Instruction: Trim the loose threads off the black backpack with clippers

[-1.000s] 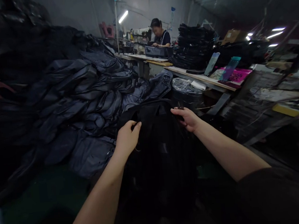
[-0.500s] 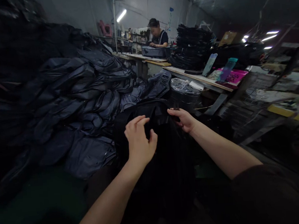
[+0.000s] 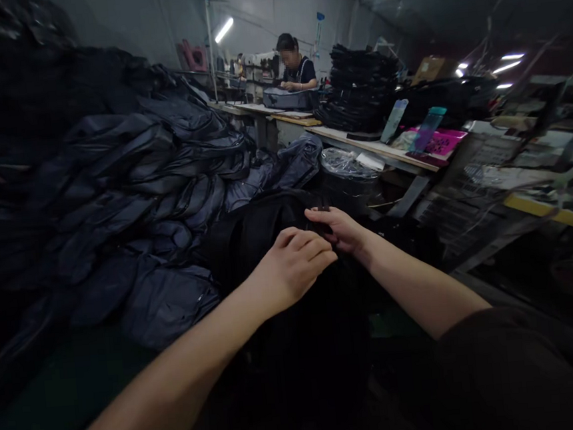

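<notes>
A black fabric item, probably a bag [image 3: 266, 213], lies in front of me, its lower part lost in darkness. My right hand [image 3: 340, 229] is closed at its right upper side around a small dark object that shows just above the thumb and forefinger; its kind is too dark to tell. Right beside it, my left hand [image 3: 298, 264] has its fingers curled and drawn together over the black fabric. Whatever those left fingers pinch is hidden behind them.
Dark bags [image 3: 162, 165] lie in a big heap on the left. A long worktable [image 3: 350, 139] carries a black stack [image 3: 358, 88], bottles and a pink basket [image 3: 441, 142]. Below stands a plastic-covered bin [image 3: 347, 169]. A person [image 3: 298, 70] works on a bag at the back.
My left hand has moved right, up to my right hand, and its spread fingers have closed. The right hand keeps its hold, slightly further left in view.
</notes>
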Tool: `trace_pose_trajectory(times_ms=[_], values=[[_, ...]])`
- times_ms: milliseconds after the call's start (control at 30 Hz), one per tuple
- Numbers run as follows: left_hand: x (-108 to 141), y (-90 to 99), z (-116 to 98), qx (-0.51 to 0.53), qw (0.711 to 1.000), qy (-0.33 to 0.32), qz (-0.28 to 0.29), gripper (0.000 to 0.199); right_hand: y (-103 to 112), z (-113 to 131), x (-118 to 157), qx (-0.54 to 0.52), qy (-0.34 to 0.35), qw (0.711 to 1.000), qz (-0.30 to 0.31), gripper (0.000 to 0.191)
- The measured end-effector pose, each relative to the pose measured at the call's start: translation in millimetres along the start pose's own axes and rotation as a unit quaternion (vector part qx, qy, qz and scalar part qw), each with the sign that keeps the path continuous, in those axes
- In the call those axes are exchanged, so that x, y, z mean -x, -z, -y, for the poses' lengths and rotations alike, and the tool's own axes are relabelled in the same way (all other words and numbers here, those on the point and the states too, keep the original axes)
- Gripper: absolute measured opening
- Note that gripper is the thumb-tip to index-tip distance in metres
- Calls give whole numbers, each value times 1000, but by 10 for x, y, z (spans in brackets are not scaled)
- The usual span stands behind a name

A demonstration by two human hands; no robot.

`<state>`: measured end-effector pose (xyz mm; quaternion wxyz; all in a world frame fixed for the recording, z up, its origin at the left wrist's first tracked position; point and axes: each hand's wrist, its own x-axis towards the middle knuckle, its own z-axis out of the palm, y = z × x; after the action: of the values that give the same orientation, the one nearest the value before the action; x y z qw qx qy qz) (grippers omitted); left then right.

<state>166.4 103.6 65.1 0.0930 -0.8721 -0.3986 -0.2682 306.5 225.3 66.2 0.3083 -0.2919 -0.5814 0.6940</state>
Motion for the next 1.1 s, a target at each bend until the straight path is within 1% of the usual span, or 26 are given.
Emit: trace_pose_trajectory(times_ms=[33,67,100,167,233,300,333,367,433,500,567,633,700,767,867,933,1000,1033,1100], values=[[-61,77,22,-22,997,-48,55,27,-45,8,-16,-9,-6,1000,6,34],[-121,143,40,-48,991,-77,95,25,-97,15,-34,-22,-13,1000,13,33],[-174,196,54,-73,985,-94,122,24,-157,22,-54,-35,-21,999,21,33],[-241,260,84,-114,973,-115,164,28,-289,32,-91,-52,-29,998,36,34],[-238,292,148,-123,964,-130,196,29,-419,39,-115,-51,-35,997,48,34],[-159,330,278,-110,962,-129,213,17,-515,44,-113,-41,-36,997,49,30],[-99,364,369,-106,963,-116,220,10,-540,46,-99,-36,-23,998,42,28],[-30,411,473,-107,964,-93,227,8,-547,47,-76,-32,-3,999,29,26],[108,548,699,-116,962,-25,245,10,-511,46,-8,-25,51,998,-11,25],[207,719,906,-126,958,48,254,13,-436,36,77,-19,81,995,-56,23],[231,886,1050,-147,954,117,235,19,-365,14,161,-2,79,993,-89,22],[172,1014,1105,-185,945,189,194,23,-336,-12,236,22,85,989,-120,21],[57,1097,1072,-221,929,252,158,28,-358,-29,309,58,127,978,-155,22],[-63,1161,978,-236,915,294,145,33,-420,-24,395,109,190,960,-175,23],[-157,1278,809,-218,905,343,129,37,-536,21,544,199,262,930,-162,30],[-133,1361,708,-195,902,371,106,37,-599,62,616,253,282,914,-142,38],[-43,1399,611,-167,901,392,85,38,-643,89,629,294,296,900,-125,48],[23,1386,561,-147,901,400,82,38,-661,91,610,307,300,896,-114,52],[185,1290,458,-92,906,404,92,39,-697,67,538,318,306,893,-85,59]])
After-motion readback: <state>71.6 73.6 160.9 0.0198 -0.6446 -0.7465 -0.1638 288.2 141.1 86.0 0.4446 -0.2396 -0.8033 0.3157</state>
